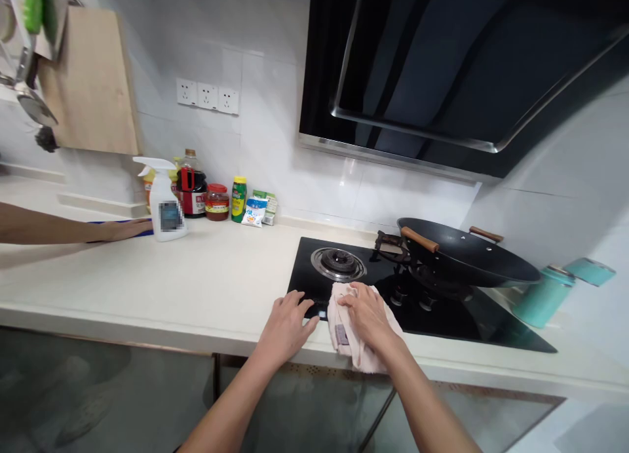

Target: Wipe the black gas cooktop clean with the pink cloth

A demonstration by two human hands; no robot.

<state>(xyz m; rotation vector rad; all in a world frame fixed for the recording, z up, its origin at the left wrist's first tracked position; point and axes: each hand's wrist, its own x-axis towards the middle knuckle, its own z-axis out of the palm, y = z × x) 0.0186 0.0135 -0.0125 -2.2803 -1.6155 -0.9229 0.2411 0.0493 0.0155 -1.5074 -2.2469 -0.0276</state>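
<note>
My right hand (pixel 366 312) presses a pale pink cloth (pixel 344 335) onto the front of the black glass gas hob (pixel 457 322), fingers bent over it. Part of the cloth hangs past the counter's front edge. At the hob's front left corner is my left hand (pixel 287 328), its fingers spread and thumb out, with nothing visible in it. Behind both hands lies the left burner (pixel 339 263), bare of its pan support. A black wok (pixel 472 253) with wooden handles rests over the right burner, beside a loose-looking black pan support (pixel 390 246).
Another person's hand (pixel 125 229) lies on a blue cloth (pixel 145 227) at the left. Close by stand a white spray bottle (pixel 170 210), a soy sauce bottle (pixel 193 191), jars and packets. A teal flask (pixel 543 299) is right of the wok. Above hangs the range hood (pixel 393 145).
</note>
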